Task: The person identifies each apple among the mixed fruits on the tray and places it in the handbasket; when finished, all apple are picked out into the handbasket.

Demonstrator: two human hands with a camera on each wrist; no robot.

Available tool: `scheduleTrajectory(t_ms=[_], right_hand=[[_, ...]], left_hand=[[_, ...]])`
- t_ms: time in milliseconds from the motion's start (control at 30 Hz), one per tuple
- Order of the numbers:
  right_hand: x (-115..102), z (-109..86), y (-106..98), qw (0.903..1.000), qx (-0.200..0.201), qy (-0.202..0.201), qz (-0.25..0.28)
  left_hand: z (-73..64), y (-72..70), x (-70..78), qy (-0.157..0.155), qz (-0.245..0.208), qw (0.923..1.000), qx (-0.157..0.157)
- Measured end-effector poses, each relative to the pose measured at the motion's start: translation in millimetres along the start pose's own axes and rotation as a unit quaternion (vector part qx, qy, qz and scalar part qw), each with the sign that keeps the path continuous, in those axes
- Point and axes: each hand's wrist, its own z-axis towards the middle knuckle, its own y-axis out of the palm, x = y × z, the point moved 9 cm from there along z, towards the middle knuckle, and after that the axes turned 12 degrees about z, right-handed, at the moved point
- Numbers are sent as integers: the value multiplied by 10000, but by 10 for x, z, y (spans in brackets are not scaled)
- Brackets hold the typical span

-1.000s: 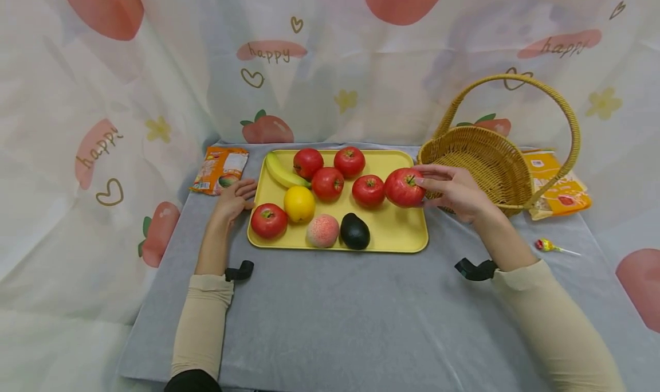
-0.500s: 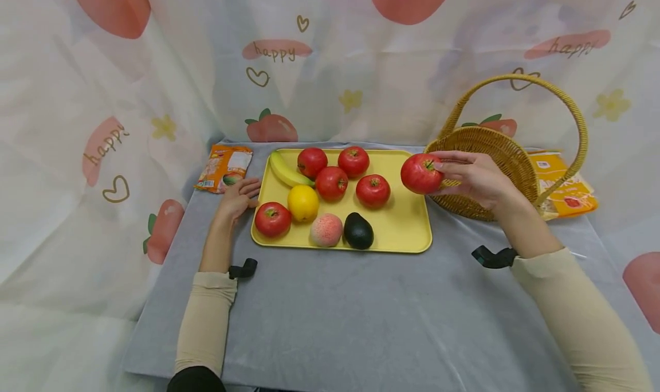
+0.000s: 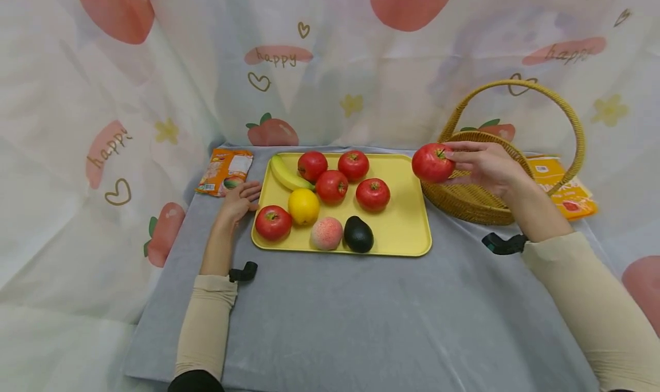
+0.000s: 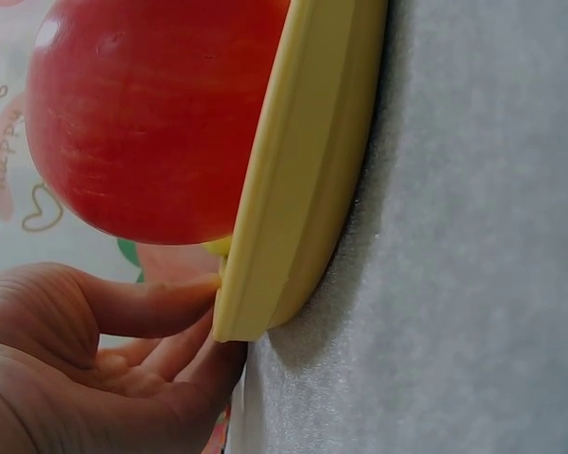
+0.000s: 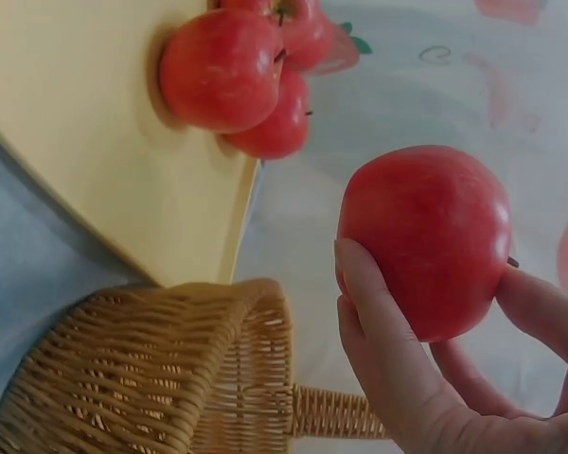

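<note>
In the head view my right hand [image 3: 484, 165] holds a red apple [image 3: 432, 163] by thumb and fingertips, up in front of the wicker basket [image 3: 466, 203]. The right wrist view shows the fingers curled around this apple [image 5: 426, 241], its stem toward the thumb. My left hand [image 3: 239, 202] rests at the left edge of the yellow tray [image 3: 402, 231], fingers fairly straight. Seen from the left wrist, its thumb tip touches the tray's rim [image 4: 289, 189], beside another red apple [image 4: 151, 123]. The tray also bears several more apples [image 3: 373, 195].
On the tray lie a banana [image 3: 289, 175], a yellow round fruit [image 3: 303, 206], a peach [image 3: 327, 234] and an avocado [image 3: 358, 234]. An orange snack packet [image 3: 224, 168] lies at the left, another yellow-orange packet [image 3: 567, 191] behind the basket. The basket's tall handle [image 3: 577, 128] arches above it.
My right hand has carried the apple up and to the right, from over the tray's right side to the front of the basket. The left hand keeps its place at the tray.
</note>
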Motion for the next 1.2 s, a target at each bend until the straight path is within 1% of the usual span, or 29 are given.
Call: scheduleTrajectory(t_ms=[167,300,400,500,600,733,900,967,1067,1200], right_hand=[[-58,114,-93,9999,47,77,83],[-58,201,-192,9996,3,300,-10],[-48,258,-253,9986,-47,510,-87],[-43,313,-301,9978,-58,652,-103],[-34,363,-355,9967,-10,766,-282],[-3,430,-407,9936,33,967,-580],[24,540,-463,9894,-89,1130,-904],[30,585,-478,9875,-203,1166,-1045],[38,627,-510,9870,-204,1261,-980],[66,692,-573,9868,-133,1456,-702]], left_hand=[[-2,-18,-2,75,4,10000,30],[-6,-7,2,45,-60,10000,-9],[-19,-6,11,-46,-116,9999,-22],[-13,-12,8,-54,-42,10000,25],[5,-17,-4,6,26,10000,95],[19,-21,-23,10,37,9999,155],[14,-18,-22,-55,62,9997,217],[13,-16,-19,-69,70,9997,214],[11,-14,-14,-80,60,9998,177],[13,-13,-8,-66,76,9999,111]])
